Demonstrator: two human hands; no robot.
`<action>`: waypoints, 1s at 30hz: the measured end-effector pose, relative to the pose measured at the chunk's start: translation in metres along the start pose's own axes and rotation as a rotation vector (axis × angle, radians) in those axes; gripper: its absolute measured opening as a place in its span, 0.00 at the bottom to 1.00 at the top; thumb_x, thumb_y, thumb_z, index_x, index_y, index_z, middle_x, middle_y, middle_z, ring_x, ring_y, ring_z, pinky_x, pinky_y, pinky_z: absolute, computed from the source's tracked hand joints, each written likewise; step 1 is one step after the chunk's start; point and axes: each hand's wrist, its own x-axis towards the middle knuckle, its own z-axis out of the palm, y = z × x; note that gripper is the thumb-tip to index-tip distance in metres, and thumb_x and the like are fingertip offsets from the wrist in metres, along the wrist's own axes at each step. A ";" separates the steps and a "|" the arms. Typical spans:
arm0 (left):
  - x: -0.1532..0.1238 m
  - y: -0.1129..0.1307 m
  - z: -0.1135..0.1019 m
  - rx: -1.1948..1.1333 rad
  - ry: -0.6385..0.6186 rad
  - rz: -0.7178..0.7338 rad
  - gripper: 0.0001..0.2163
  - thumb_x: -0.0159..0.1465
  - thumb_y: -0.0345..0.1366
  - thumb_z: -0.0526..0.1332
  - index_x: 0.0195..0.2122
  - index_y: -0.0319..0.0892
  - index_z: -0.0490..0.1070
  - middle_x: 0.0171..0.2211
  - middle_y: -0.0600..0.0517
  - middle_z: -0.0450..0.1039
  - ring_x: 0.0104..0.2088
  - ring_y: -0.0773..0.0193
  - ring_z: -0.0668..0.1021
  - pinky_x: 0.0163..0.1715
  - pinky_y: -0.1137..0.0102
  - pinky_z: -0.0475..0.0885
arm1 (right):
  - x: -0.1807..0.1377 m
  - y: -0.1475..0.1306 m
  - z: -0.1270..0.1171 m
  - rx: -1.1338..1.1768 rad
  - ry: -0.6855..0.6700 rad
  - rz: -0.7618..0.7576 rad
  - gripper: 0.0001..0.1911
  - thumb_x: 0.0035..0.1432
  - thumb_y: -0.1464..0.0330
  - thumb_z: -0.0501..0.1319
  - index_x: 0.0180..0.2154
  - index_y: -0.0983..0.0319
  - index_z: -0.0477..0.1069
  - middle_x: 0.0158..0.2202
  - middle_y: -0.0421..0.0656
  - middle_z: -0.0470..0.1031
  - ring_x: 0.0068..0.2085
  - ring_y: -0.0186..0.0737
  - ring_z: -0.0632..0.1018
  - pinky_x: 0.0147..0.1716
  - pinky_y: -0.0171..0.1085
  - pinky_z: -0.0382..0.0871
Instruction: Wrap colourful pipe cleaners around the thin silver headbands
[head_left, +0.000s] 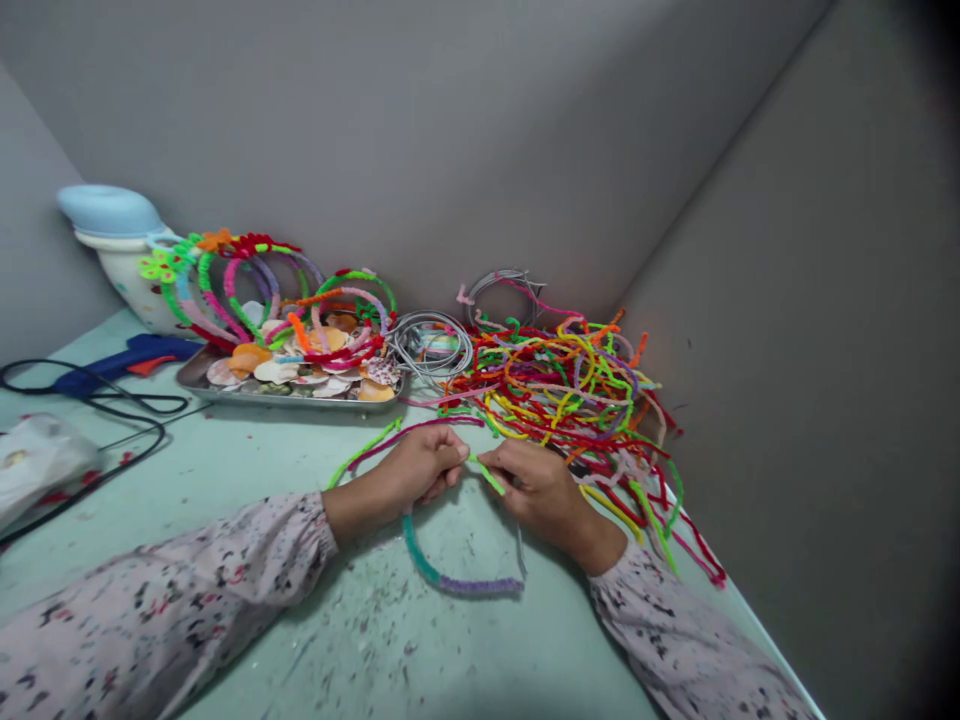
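My left hand is closed, thumb and fingers pinching one end of a short bright green pipe cleaner. My right hand pinches the same pipe cleaner a little to the right, and its loose end sticks out below the fingers. Below both hands hangs a curved headband, wrapped in teal and purple fuzzy stem. Bare grey wire rises from its purple end toward my right hand. The top of the loop is hidden by my fingers. A magenta pipe cleaner lies behind my left hand.
A metal tray holds seashells and finished colourful hoops. Coiled grey wire and a tangled pile of pipe cleaners lie right of it. At left are a blue glue gun, its black cord, a plastic bag and a blue-lidded container.
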 end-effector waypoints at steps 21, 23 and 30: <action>0.001 -0.007 0.001 0.113 -0.094 0.107 0.08 0.61 0.40 0.56 0.30 0.41 0.63 0.17 0.59 0.64 0.12 0.76 0.59 0.14 0.77 0.52 | 0.010 0.005 -0.010 0.852 -0.222 0.754 0.12 0.50 0.62 0.64 0.28 0.66 0.73 0.21 0.39 0.72 0.21 0.30 0.70 0.23 0.31 0.64; 0.000 -0.007 0.001 0.121 -0.097 0.100 0.08 0.62 0.40 0.56 0.31 0.41 0.63 0.17 0.59 0.64 0.13 0.76 0.58 0.14 0.77 0.51 | 0.009 0.006 -0.010 0.866 -0.242 0.766 0.13 0.49 0.62 0.65 0.28 0.66 0.73 0.20 0.39 0.72 0.21 0.30 0.70 0.22 0.31 0.63; -0.001 -0.005 0.003 0.147 -0.096 0.075 0.08 0.61 0.40 0.57 0.30 0.41 0.63 0.17 0.59 0.64 0.13 0.75 0.58 0.14 0.77 0.50 | 0.010 0.009 -0.011 0.884 -0.314 0.771 0.14 0.48 0.60 0.66 0.26 0.66 0.72 0.19 0.38 0.71 0.19 0.29 0.69 0.20 0.30 0.62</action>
